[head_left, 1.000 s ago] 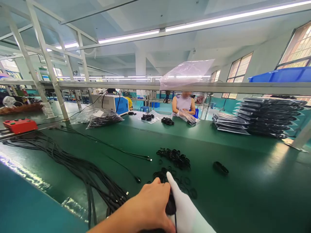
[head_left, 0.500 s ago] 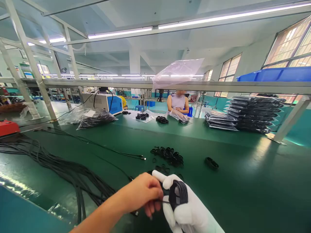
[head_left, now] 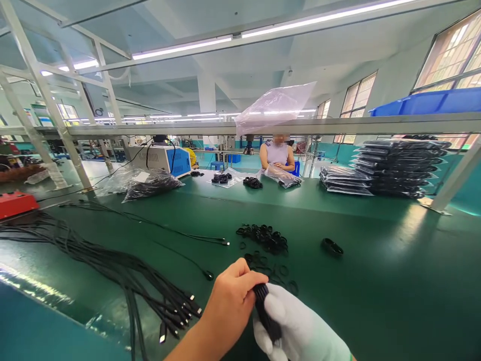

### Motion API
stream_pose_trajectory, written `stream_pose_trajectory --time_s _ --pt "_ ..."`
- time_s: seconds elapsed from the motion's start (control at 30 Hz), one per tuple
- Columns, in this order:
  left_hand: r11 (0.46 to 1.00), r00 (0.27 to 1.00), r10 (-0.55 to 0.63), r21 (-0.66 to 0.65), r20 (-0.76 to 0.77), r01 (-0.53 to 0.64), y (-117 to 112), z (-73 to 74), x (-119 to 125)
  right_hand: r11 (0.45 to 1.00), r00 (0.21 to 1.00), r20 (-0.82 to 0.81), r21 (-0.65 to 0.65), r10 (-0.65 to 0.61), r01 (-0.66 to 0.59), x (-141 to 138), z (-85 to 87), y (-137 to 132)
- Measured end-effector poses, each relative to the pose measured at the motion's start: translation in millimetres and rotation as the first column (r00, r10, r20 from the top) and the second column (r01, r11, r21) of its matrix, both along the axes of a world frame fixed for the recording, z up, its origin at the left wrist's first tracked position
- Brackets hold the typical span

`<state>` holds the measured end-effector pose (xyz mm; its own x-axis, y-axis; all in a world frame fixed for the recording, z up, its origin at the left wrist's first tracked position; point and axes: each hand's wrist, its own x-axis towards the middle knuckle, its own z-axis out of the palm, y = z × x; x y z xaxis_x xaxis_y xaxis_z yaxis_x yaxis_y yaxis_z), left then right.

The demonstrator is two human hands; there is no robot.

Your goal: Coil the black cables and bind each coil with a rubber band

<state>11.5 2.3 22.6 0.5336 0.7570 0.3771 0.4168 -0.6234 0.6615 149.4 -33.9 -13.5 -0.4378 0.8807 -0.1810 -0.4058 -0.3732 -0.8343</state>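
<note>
A black cable wound into a tight coil (head_left: 267, 317) is held between my two hands, over the near part of the bench. My right hand (head_left: 291, 321), in a white glove, is closed around it with the thumb on top. Bare, my left hand (head_left: 233, 296) pinches the coil's upper end between thumb and fingers; its lower fingers are partly hidden. Just beyond the hands lie loose black rings (head_left: 259, 258) and a bigger heap of them (head_left: 265, 237). One finished-looking coil (head_left: 332, 246) rests apart on the right.
A bundle of black cables (head_left: 108, 260) with connector ends runs along the left. Farther back are a bag of black items (head_left: 152, 184), a blue-and-white machine (head_left: 161, 159) and stacked packed bags (head_left: 398, 168). Another person (head_left: 277, 153) sits across the bench. A metal shelf rail (head_left: 210, 129) spans above.
My left hand has shifted right and up from the cable's loose end onto the coil. The coil has turned edge-on in my gloved right hand, which has closed further over it.
</note>
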Motion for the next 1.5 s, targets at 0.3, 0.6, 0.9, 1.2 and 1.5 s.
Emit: stream_pose_trajectory --time_s 0.3,0.6,0.9,1.2,1.5 --pt "0.997 0.988 0.082 -0.009 0.131 -0.081 4 -8.8 -3 0.994 0.957 -0.27 0.013 0.11 -0.111 0 -7.7 1" --pt "0.989 0.988 0.148 0.007 -0.049 -0.148 8 8.9 -7 0.994 0.947 -0.31 0.041 -0.082 0.1 -12 -22.7 7" --pt "0.808 0.957 -0.258 -0.515 0.131 0.288 42 18.7 -28 0.987 0.945 -0.327 -0.141 0.023 -0.073 -7 2.4 8" --pt "0.955 0.997 0.083 -0.287 -0.002 -0.08 14 11.8 -16 0.995 1.0 -0.011 0.099 -0.022 0.023 2 8.8 5" --pt "0.923 0.955 0.252 -0.335 0.159 -0.188 -5 -12.3 -5 0.979 0.983 0.039 0.103 -0.18 0.175 -3 10.5 -1"
